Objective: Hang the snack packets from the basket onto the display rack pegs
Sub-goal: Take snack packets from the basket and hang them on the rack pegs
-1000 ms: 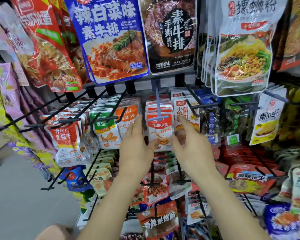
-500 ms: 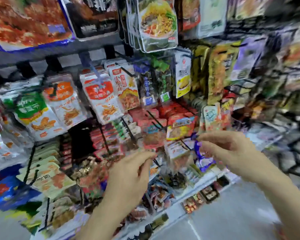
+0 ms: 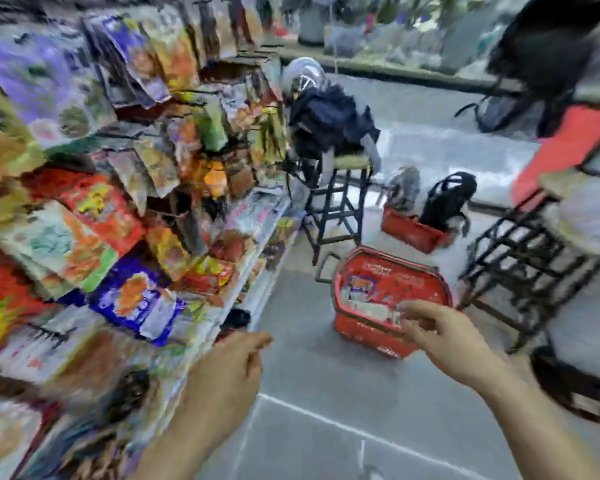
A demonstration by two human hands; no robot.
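Head view: left hand and right hand show loose, empty grips, the right just before the basket.

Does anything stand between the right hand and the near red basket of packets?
Nothing visible does. The empty right hand appears just before the rim of the near red basket in this blurred view.

Red basket, grey floor, multicoloured snack packets, black stool
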